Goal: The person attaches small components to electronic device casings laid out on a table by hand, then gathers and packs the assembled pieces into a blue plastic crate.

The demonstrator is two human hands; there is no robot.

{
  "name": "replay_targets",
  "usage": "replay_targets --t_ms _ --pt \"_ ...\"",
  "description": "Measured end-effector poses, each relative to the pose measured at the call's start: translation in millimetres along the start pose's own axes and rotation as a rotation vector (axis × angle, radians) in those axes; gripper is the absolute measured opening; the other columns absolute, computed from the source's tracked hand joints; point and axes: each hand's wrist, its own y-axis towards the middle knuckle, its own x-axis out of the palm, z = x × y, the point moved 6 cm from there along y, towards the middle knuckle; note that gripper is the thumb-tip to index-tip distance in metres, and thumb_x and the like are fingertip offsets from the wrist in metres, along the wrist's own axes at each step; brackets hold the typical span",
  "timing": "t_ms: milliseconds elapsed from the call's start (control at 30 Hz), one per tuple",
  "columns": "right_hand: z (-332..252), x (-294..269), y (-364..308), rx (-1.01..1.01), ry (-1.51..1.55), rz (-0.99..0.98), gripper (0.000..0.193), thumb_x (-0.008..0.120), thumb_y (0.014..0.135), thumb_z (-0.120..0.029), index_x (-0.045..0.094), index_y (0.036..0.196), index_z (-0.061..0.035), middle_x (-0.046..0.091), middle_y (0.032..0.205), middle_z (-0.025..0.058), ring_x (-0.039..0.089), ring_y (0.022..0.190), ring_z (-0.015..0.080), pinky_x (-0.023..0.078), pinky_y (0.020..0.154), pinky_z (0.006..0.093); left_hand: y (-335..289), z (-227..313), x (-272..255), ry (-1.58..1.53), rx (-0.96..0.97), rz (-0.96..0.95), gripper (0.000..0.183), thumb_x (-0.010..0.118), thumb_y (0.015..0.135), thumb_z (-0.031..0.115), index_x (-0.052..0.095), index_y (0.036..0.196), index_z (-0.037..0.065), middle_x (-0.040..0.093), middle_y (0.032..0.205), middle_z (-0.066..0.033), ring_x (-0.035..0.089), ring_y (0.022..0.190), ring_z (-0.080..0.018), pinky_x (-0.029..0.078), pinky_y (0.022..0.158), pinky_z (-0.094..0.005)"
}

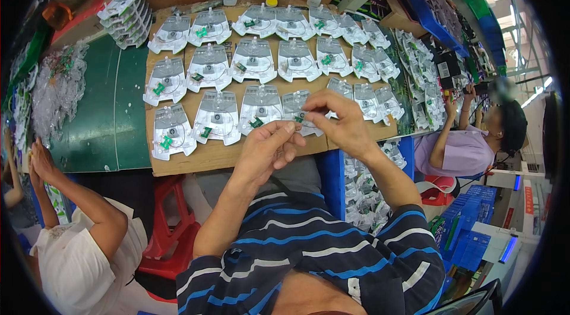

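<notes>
My left hand [268, 150] is raised over the front edge of the cardboard [205, 163], its thumb and forefinger closed around something too small to make out. Close to its fingertips, my right hand [343, 122] pinches thumb and forefinger together; what lies between them cannot be made out. Behind the hands sits a white and clear plastic housing [294, 101], partly covered by my fingers. To its left stands a similar housing [261, 100] with a small green circuit board [256, 122] at its lower edge. More such housings lie in rows, many with a green board and thin wire.
A stack of housings [126, 15] and a pile of clear plastic bags [59, 89] lie left on the green tabletop [98, 149]. A blue bin [333, 181] of parts stands beside my right arm. Co-workers sit left and right; a red stool [169, 226] is nearby.
</notes>
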Motion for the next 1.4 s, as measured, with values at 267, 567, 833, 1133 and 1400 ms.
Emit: replay_targets --t_ms 267,567,833,1133,1400 --pt "68 -26 36 0.246 -0.153 0.231 0.019 0.071 0.089 -0.014 0.070 0.101 0.0010 0.072 0.089 0.0127 0.071 0.081 0.0226 0.055 0.072 0.0336 -10 -11 7 -0.077 0.016 -0.037 0.025 0.055 0.103 0.013 0.059 0.122 -0.004 0.067 0.100 -0.0120 0.056 0.072 -0.0096 0.042 0.052 -0.0184" --pt "84 3 72 0.083 -0.721 0.022 0.014 0.069 0.086 -0.014 0.070 0.090 -0.0007 0.068 0.088 0.0177 0.066 0.087 0.0370 0.051 0.076 0.0482 -15 -1 -1 -0.096 0.012 -0.041 0.023 0.052 0.104 0.010 0.057 0.122 -0.003 0.067 0.102 -0.0137 0.057 0.073 -0.0108 0.043 0.052 -0.0183" --pt "70 -1 76 0.119 -0.766 0.014 0.021 0.069 0.087 -0.020 0.069 0.086 0.0006 0.067 0.089 0.0186 0.065 0.088 0.0384 0.052 0.075 0.0488 -9 15 -2 -0.004 0.084 0.020 0.021 0.051 0.105 0.016 0.052 0.119 -0.001 0.064 0.091 -0.0101 0.050 0.061 -0.0075 0.035 0.043 -0.0173" --pt "10 27 10 0.609 0.144 -0.409 0.053 0.059 0.099 -0.047 0.071 0.078 0.0011 0.066 0.063 0.0084 0.064 0.057 0.0162 0.049 0.054 0.0315 -16 11 6 0.311 0.175 0.087 0.023 0.050 0.106 0.020 0.049 0.121 0.003 0.060 0.080 -0.0031 0.045 0.056 -0.0043 0.031 0.044 -0.0179" --pt "19 14 -12 0.570 0.187 -0.401 0.042 0.055 0.102 -0.035 0.067 0.085 0.0024 0.067 0.070 0.0103 0.065 0.059 0.0154 0.051 0.056 0.0310 -11 10 19 0.485 0.265 0.056 0.025 0.048 0.107 0.020 0.048 0.123 0.002 0.060 0.082 -0.0044 0.046 0.056 -0.0047 0.032 0.044 -0.0181"
